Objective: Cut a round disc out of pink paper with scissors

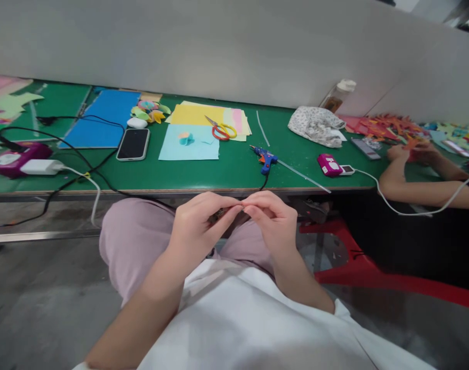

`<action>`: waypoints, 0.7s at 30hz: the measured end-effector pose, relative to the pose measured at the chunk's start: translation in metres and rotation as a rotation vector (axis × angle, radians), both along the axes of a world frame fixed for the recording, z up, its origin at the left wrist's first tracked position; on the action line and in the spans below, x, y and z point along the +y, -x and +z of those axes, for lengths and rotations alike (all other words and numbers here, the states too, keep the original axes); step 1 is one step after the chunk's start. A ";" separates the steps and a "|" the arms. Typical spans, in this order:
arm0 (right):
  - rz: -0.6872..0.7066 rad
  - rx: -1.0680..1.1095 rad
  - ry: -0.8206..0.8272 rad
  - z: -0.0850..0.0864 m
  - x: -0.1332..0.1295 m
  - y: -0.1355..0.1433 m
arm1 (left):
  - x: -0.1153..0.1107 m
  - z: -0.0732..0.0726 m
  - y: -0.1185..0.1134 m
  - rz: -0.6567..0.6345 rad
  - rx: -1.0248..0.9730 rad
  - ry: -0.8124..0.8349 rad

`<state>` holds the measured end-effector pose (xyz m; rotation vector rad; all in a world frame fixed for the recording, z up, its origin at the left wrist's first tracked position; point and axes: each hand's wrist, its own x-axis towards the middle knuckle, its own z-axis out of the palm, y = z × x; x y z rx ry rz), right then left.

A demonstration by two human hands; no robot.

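Note:
Over my lap, just in front of the table edge, my left hand (205, 223) and my right hand (273, 218) meet at the fingertips. Both are closed in a pinch, thumb against forefinger. Anything between the fingertips is too small or hidden to make out. Beyond them on the green table (203, 177) lies a blue glue gun (266, 158) with a clear glue stick (304, 176) at its back. Scissors (221, 129) with red and yellow handles rest on yellow paper (194, 114) and light blue paper (173, 144). A small blue and orange paper piece (185, 138) sits on the blue sheet.
A phone (133, 144), white earbud case (137, 123), paper flowers (150, 110) and blue board (103, 117) lie left. Black cables (60, 187) hang over the edge by a purple adapter (24, 159). On the right are a patterned cloth (315, 126), a bottle (338, 95) and another person's arms (423, 187).

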<state>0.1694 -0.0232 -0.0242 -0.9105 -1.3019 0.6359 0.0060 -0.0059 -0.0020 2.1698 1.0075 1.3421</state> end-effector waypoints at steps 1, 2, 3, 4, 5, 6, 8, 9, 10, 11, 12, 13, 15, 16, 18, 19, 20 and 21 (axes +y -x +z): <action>0.002 0.000 0.004 0.000 0.000 0.000 | 0.000 0.000 0.000 0.000 0.000 -0.001; 0.003 0.001 0.007 0.000 0.000 0.000 | 0.000 0.000 -0.001 0.000 -0.002 -0.005; 0.006 0.003 0.010 0.000 0.000 0.000 | 0.000 0.001 -0.001 -0.002 -0.006 -0.012; 0.007 0.008 0.012 0.000 0.000 0.000 | 0.001 0.001 -0.001 -0.005 -0.011 -0.021; 0.006 0.014 0.014 0.000 0.000 0.000 | 0.001 0.000 -0.002 -0.007 -0.014 -0.028; 0.004 0.023 0.019 0.000 0.001 0.001 | 0.001 0.000 -0.002 -0.007 -0.014 -0.031; 0.011 0.063 0.032 -0.001 0.001 0.001 | 0.001 0.000 -0.002 -0.008 -0.008 -0.030; 0.030 0.093 0.043 -0.001 0.002 0.001 | 0.001 -0.001 -0.002 -0.008 -0.004 -0.028; 0.060 0.124 0.059 -0.001 0.002 0.001 | 0.001 -0.001 -0.002 -0.008 -0.003 -0.031; 0.099 0.149 0.075 -0.002 0.003 0.000 | 0.001 -0.001 -0.002 -0.008 -0.004 -0.034; 0.136 0.160 0.088 -0.002 0.003 -0.001 | 0.001 -0.002 -0.002 -0.009 -0.007 -0.037; 0.157 0.154 0.094 -0.001 0.003 -0.001 | 0.001 -0.002 -0.001 -0.008 -0.009 -0.036; 0.140 0.101 0.083 0.001 0.002 -0.003 | 0.001 -0.002 -0.001 -0.004 -0.009 -0.032; 0.108 0.070 0.068 0.002 0.001 -0.004 | 0.001 -0.002 -0.001 -0.003 -0.004 -0.027; 0.048 0.019 0.045 0.005 0.000 -0.005 | 0.001 -0.002 0.000 0.001 0.001 -0.027; 0.031 -0.001 0.038 0.006 -0.001 -0.005 | 0.001 -0.002 0.000 0.002 0.003 -0.028; 0.020 -0.019 0.032 0.007 -0.001 -0.005 | 0.001 -0.002 -0.001 0.001 0.004 -0.029; 0.013 -0.036 0.025 0.008 -0.001 -0.004 | 0.001 -0.002 -0.001 0.000 0.004 -0.032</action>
